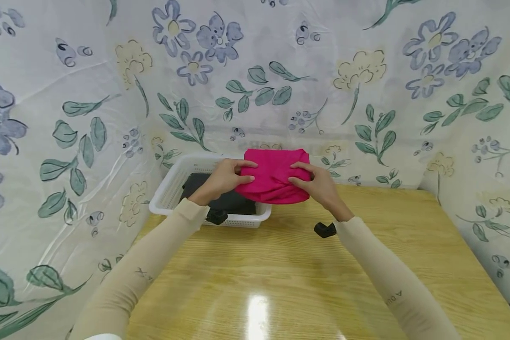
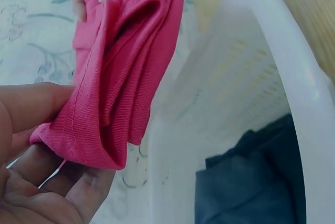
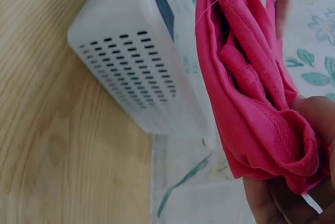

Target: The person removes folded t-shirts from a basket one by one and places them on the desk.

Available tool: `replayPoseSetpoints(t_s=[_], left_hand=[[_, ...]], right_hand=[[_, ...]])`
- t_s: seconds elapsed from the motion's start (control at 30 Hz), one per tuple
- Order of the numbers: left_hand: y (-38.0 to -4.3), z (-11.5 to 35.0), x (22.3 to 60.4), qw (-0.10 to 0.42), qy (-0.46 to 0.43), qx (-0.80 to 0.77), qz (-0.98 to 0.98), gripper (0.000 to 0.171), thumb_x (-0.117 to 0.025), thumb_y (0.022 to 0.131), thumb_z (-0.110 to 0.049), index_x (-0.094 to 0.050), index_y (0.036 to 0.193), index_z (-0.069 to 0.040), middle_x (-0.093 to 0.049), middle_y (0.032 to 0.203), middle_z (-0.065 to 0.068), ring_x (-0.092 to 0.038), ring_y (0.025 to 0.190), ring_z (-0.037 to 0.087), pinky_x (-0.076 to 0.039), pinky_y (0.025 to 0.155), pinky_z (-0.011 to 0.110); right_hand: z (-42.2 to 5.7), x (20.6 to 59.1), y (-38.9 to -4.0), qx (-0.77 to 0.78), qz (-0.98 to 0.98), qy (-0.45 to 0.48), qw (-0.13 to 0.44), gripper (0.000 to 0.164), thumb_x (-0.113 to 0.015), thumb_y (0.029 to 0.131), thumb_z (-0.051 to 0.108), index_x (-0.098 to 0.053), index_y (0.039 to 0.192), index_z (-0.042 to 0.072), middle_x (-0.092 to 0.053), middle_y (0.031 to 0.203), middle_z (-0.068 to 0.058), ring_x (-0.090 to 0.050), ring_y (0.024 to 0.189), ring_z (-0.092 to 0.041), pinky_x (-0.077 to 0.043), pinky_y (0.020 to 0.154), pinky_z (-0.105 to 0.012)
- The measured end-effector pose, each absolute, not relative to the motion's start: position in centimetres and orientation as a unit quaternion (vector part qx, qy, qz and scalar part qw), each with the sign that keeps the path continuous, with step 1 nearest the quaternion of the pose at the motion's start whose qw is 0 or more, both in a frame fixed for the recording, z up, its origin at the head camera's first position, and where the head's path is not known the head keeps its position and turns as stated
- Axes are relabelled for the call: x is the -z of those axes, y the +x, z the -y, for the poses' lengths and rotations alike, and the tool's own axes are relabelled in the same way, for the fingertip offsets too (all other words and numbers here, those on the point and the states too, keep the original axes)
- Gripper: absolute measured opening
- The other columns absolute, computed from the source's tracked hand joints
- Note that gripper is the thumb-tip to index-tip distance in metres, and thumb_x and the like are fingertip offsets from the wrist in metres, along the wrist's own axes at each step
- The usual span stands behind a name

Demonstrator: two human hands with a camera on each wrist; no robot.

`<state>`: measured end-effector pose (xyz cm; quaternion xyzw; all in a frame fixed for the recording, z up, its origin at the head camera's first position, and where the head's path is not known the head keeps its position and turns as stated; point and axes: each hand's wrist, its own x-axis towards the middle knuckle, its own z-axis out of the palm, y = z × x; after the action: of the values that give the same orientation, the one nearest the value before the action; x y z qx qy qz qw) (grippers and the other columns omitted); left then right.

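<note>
Fingers and thumbs of the left hand (image 1: 226, 178) and right hand (image 1: 321, 187) grip opposite ends of a folded bright pink knit garment (image 1: 267, 174); both wrist views show thumb on one face, fingers curled beneath. The garment is held up off the wood-grain tabletop (image 1: 297, 274), its layers stacked and its ribbed folds slightly gaping at the ends; a loose thread (image 3: 207, 15) hangs near one edge. Its exact type cannot be told.

Step in hand, as judged: a two-handed hold of the folded bundle. Any next move would seem to call for both hands travelling together, level and with even pressure, lest the inner layers slip.

Edges and room: a white perforated plastic basket (image 1: 238, 220), containing dark folded cloth (image 1: 234, 204), stands just beside the garment on the left; its raised rim is the nearest obstacle. Behind rises a floral fabric backdrop (image 1: 259, 115), limiting forward reach. To the right and toward the person, the broad tabletop leaves ample lateral room.
</note>
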<state>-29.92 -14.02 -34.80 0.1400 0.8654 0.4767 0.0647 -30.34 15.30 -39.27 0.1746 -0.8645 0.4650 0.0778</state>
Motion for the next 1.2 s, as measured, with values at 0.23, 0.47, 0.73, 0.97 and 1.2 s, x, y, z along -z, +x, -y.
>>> replayPoseSetpoints(t_s=[0.23,0.47,0.73,0.97,1.2], left_hand=[[-30.3,11.8,35.2,0.071,0.156,-0.474,-0.864,0.044,-0.074,0.096,-0.014,-0.066,0.139,-0.015,-0.073,0.118,0.012,-0.068,0.093,0.021,-0.056,0.075,0.028],[-30.7,9.7,35.7,0.081,0.178,-0.484,-0.853,0.043,-0.074,0.096,-0.013,-0.066,0.139,-0.014,-0.073,0.116,0.011,-0.069,0.090,0.020,-0.055,0.072,0.028],[-31.0,7.1,36.3,0.072,0.193,-0.455,-0.866,0.041,-0.075,0.096,-0.013,-0.068,0.136,-0.015,-0.073,0.107,0.008,-0.064,0.081,0.016,-0.050,0.068,0.025],[-31.1,5.0,37.0,0.058,0.211,-0.415,-0.883,0.040,-0.075,0.095,-0.013,-0.069,0.135,-0.013,-0.069,0.093,0.008,-0.056,0.077,0.015,-0.047,0.065,0.024],[-31.5,3.3,37.9,0.040,0.233,-0.358,-0.903,0.039,-0.076,0.095,-0.015,-0.071,0.133,-0.013,-0.056,0.072,0.001,-0.038,0.072,0.014,-0.035,0.063,0.026]], right_hand=[[-17.7,39.7,-30.1,-0.460,0.869,0.163,0.084,0.038,-0.078,0.092,0.042,-0.071,0.128,0.030,-0.065,0.096,-0.004,-0.049,0.072,-0.017,-0.039,0.060,-0.030],[-19.9,40.1,-29.7,-0.466,0.868,0.153,0.077,0.039,-0.077,0.093,0.042,-0.070,0.129,0.029,-0.051,0.072,-0.003,-0.043,0.057,-0.015,-0.037,0.055,-0.028],[-22.4,40.9,-29.4,-0.452,0.877,0.142,0.080,0.043,-0.076,0.093,0.046,-0.070,0.131,0.028,-0.041,0.059,0.003,-0.037,0.051,-0.012,-0.035,0.053,-0.029],[-24.0,41.7,-28.9,-0.438,0.888,0.120,0.070,0.044,-0.075,0.094,0.046,-0.069,0.133,0.027,-0.060,0.088,-0.006,-0.049,0.073,-0.020,-0.040,0.061,-0.031],[-25.4,43.1,-29.1,-0.431,0.891,0.120,0.078,0.043,-0.075,0.094,0.043,-0.069,0.133,0.025,-0.062,0.114,-0.008,-0.046,0.084,-0.020,-0.039,0.061,-0.030]])
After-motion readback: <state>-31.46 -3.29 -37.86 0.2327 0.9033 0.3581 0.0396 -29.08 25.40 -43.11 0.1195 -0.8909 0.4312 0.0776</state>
